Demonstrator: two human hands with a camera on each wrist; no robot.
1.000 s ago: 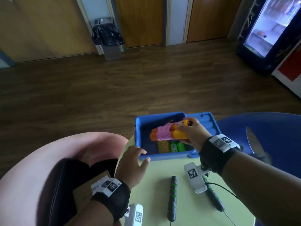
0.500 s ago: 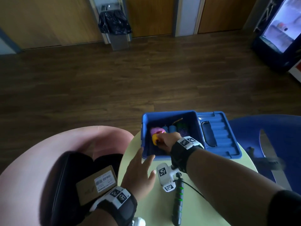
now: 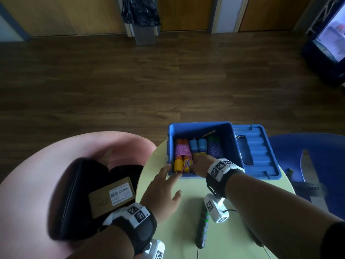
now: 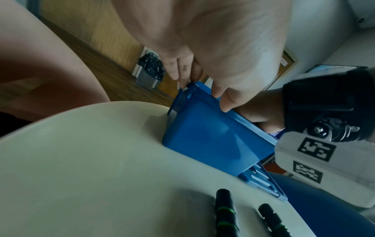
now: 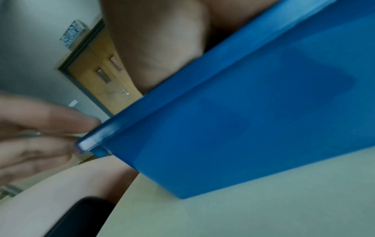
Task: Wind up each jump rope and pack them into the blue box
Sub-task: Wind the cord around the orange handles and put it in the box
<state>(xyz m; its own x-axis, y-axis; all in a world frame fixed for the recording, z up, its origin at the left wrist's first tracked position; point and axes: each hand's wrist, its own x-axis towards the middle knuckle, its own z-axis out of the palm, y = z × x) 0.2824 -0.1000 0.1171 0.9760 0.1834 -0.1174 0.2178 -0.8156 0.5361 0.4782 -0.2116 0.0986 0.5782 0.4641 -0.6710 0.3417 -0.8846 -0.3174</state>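
The blue box [image 3: 200, 128] stands open at the far edge of the round table, its near wall filling the right wrist view [image 5: 253, 120]. Three wound ropes lie side by side in it: a pink-corded one with orange and yellow handles [image 3: 182, 156] at the left, a blue-handled one [image 3: 197, 146], and a purple one [image 3: 214, 149]. My right hand [image 3: 200, 165] reaches over the near wall beside the pink rope; its fingers are hidden. My left hand [image 3: 164, 186] lies flat, its straight fingers touching the box's near left corner [image 4: 188, 89]. An unwound black rope with green-ringed handles [image 3: 202, 227] lies on the table.
The box lid [image 3: 259, 154] lies just right of the box. A pink chair [image 3: 37, 184] at the left holds an open black case with a cardboard box [image 3: 112, 195]. A blue chair [image 3: 308, 146] stands at the right. A bin [image 3: 141, 21] stands by the far wall.
My right hand has lowered the pink rope from above the box into its left side, where it now lies. The left hand has slid along the box's near left corner.
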